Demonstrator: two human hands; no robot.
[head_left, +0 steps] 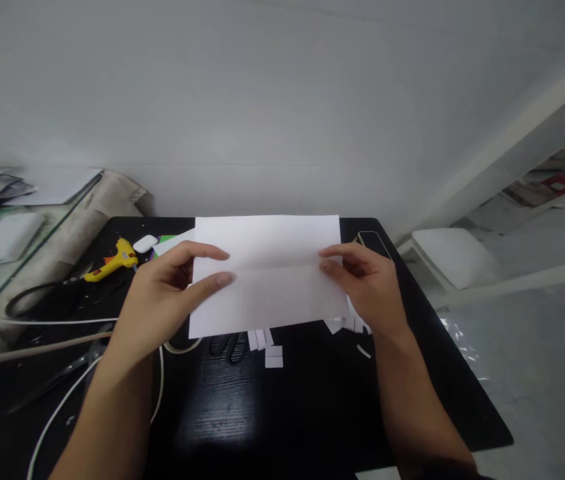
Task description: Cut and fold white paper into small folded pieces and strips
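Observation:
A white sheet of paper (272,293) is held up above the black table, with a faint horizontal crease across its middle. My left hand (177,280) grips its left side, thumb and index finger on the near face and the other fingers behind, out of sight. On the right edge, my right hand (367,280) pinches the sheet between thumb and fingers. Below the sheet lie small white paper pieces (273,357) and the black handles of scissors (230,347), partly covered by it. More paper scraps (350,322) lie beneath my right hand.
A yellow glue gun (115,260) and a white earbud case (145,244) lie at the table's back left. Cables (62,322) cross the left side, near another pair of scissors (62,377). A phone (373,244) rests at the back right. A white stool (455,257) stands beyond.

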